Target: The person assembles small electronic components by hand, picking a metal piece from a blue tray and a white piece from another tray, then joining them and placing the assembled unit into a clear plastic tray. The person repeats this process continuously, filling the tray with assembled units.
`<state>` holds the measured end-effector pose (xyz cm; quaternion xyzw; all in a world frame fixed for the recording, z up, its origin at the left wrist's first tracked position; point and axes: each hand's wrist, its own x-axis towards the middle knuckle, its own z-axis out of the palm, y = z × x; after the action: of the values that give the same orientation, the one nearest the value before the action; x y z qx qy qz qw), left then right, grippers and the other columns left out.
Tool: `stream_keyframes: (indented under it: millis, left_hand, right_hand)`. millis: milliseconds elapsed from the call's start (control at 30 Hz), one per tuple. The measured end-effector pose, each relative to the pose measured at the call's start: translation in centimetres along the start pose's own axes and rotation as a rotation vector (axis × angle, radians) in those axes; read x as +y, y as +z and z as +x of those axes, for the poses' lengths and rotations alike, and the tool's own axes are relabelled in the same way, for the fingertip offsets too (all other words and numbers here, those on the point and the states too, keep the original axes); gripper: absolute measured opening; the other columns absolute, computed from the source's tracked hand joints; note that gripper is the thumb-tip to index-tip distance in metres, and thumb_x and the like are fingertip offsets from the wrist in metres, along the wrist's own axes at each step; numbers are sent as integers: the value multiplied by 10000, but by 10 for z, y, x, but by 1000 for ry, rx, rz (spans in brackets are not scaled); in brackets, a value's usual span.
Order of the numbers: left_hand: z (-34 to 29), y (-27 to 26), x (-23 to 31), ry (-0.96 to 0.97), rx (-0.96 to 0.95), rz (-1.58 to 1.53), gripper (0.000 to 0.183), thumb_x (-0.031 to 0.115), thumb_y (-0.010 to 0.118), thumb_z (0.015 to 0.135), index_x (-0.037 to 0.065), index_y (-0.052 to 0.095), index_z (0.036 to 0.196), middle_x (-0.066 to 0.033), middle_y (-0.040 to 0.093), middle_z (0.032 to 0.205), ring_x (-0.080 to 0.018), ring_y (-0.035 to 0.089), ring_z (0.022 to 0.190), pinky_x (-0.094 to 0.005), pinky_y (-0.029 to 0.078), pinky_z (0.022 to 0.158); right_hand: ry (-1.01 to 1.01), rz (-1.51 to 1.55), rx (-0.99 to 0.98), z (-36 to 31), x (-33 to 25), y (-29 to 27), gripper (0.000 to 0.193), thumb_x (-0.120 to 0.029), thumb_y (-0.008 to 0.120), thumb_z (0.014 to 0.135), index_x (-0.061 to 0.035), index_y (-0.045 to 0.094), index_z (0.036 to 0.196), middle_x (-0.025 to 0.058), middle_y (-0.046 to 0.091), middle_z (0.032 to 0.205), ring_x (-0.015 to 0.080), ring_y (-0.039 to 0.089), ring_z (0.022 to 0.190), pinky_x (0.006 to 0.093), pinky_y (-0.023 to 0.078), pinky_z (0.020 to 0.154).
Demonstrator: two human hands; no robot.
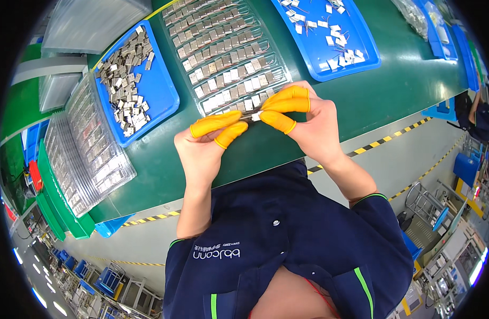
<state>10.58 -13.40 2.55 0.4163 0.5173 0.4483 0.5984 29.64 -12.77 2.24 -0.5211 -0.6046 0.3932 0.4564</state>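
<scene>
My left hand [198,154] and my right hand [314,123] meet over the near end of a clear blister tray [197,89], with yellow finger cots on thumbs and fingers. Between the right fingertips is a small white connector [256,116]. My left thumb and finger pinch a thin, dark grey piece [245,118] that touches or nearly touches the connector; the fingertips hide much of both. Rows of small grey and white connectors with thin wires fill the tray beneath.
A blue tray [167,87] of loose grey-and-white pieces lies left; another blue tray [317,53] with wired white connectors lies right. Stacked clear blister trays [109,178] stand at the left edge of the green table [356,101]. Bagged parts [411,16] lie at far right.
</scene>
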Motion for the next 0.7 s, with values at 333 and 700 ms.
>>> stream_keyframes:
  millis: [333, 700]
  left_hand:
    - [-17, -9, 7, -62, -273, -34, 182, -65, 695, 719, -73, 663, 897, -147, 664, 896, -202, 657, 785, -291, 541, 732]
    - [-24, -2, -7, -194, -257, -224, 219, -58, 663, 759, -92, 628, 972, -163, 657, 918, -225, 661, 779, -309, 552, 727]
  right_hand:
    - [340, 499, -165, -28, -7, 2, 181, -33, 747, 680, -15, 693, 852, 53, 642, 869, 130, 570, 833, 272, 463, 749]
    - [481, 593, -208, -35, -14, 2, 150, -15, 717, 718, -2, 690, 865, 79, 633, 872, 151, 589, 814, 263, 480, 733]
